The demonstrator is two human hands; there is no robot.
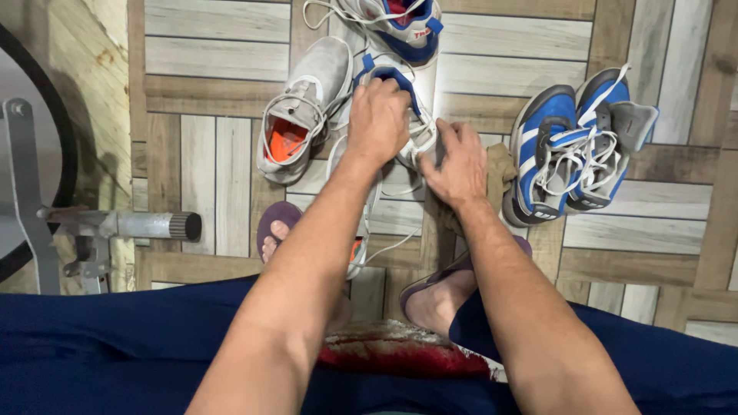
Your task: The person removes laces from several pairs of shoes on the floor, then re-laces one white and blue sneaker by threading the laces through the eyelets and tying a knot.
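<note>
Left hand [378,119] clamps its fingers over the tongue of a white-and-blue sneaker [419,131] on the tiled floor [215,177]. Right hand [459,163] rests on the shoe's side, fingers spread loose, gripping nothing.
</note>
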